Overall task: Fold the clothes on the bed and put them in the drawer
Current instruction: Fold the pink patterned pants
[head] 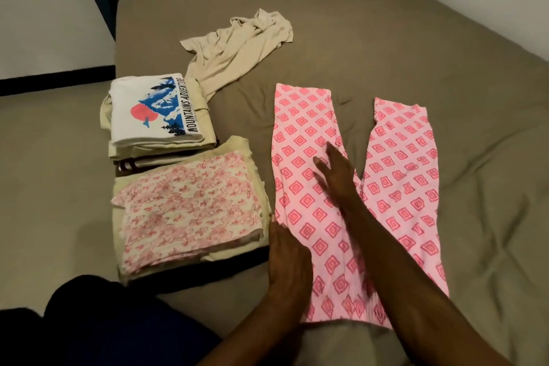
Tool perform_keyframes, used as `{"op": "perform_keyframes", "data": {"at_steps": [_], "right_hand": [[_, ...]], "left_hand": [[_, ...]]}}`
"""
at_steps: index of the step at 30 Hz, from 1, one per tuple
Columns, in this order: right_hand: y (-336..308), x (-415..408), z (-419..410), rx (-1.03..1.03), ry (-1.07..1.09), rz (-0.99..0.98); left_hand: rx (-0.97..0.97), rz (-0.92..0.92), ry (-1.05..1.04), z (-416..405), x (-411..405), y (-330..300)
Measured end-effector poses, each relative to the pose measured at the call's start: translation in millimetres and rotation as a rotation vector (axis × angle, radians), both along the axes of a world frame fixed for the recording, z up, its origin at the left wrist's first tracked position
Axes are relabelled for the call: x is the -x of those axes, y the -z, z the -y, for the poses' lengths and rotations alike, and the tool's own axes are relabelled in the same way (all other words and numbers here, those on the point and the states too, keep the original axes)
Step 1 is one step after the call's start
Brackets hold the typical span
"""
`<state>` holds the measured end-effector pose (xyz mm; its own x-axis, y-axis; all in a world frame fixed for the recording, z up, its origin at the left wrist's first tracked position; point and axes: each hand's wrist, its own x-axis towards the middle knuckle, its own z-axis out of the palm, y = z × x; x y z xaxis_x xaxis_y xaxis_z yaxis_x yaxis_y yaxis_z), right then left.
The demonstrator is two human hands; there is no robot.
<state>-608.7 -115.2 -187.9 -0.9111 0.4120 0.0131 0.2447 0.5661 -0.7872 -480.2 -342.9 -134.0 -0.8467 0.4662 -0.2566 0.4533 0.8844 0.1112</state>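
The left hand (286, 249) hid its fingertips at the edge of the pink diamond-print cotton trousers (395, 187), so its grip could not be told. The right forearm covered their crotch. A dark striped garment (127, 166) barely showed between the folded stacks.

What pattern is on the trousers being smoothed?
Pink diamonds on pale pink trousers, head view.

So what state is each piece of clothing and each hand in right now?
Pink diamond-print trousers: unfolded, spread flat, legs apart.
Beige garment: crumpled, unfolded.
Mountain-print T-shirt: folded, on top of the far stack.
Pink floral cloth: folded, on top of the near stack.
Left hand: flat on the trousers' left edge.
Right hand: open, fingers straight, on the trousers.
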Motion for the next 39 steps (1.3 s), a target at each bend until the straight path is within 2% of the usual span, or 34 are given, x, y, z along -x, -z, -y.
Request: {"op": "perform_keyframes", "data": {"at_steps": [2, 3, 4, 7, 9, 10, 12, 15, 17, 21, 26, 31, 35, 39], "right_hand": [[-14.4, -5.2, -3.3, 0.452, 0.035, -0.044], [-16.5, -5.5, -5.3, 0.544, 0.047, -0.065], [-20.7, -7.8, -3.8, 0.515, 0.064, -0.075], [-20.4, -8.0, 15.8, -0.056, 0.059, -0.134], [-18.0, -12.6, 45.4, -0.252, 0.070, -0.190], [-19.8, -14.5, 64.8, -0.270, 0.076, -0.199], [-20.2, -11.3, 97.8, -0.288, 0.070, -0.188], [-16.4, 5.9, 128.1, -0.420, 0.032, -0.094], [-9.9, 16.5, 142.5, -0.531, 0.022, -0.014], [-12.2, 35.0, 148.8, -0.612, 0.138, -0.002], [-17.0, 56.1, 134.6, -0.711, 0.053, 0.044], [-12.8, 65.8, 139.0, -0.761, 0.093, -0.020], [-16.4, 67.4, 133.4, -0.570, 0.212, 0.019], [-25.3, 73.6, 109.4, -0.215, 0.278, -0.038]], "left_hand": [[-0.081, -0.170, 0.072, 11.5, -7.8, 1.3], [-0.194, -0.279, 0.086, 19.1, -14.7, 6.8], [-0.314, -0.310, 0.081, 27.6, -25.4, 9.6], [-0.566, -0.149, -0.050, 60.6, -62.6, 18.8], [-0.565, 0.032, -0.218, 76.0, -70.9, 18.9], [-0.526, 0.120, -0.297, 78.5, -67.2, 20.0], [-0.573, 0.307, -0.405, 80.1, -56.0, 19.1], [-0.781, 0.399, -0.507, 80.7, -43.5, 22.7], [-0.845, 0.477, -0.529, 84.4, -39.7, 30.7], [-1.018, 0.676, -0.603, 87.1, -32.8, 28.2], [-1.143, 0.801, -0.661, 83.1, -34.0, 29.7], [-1.123, 0.732, -0.611, 76.8, -36.7, 28.1], [-1.121, 0.765, -0.618, 78.3, -33.7, 31.3], [-1.143, 0.828, -0.620, 72.4, -29.7, 22.8]]}}
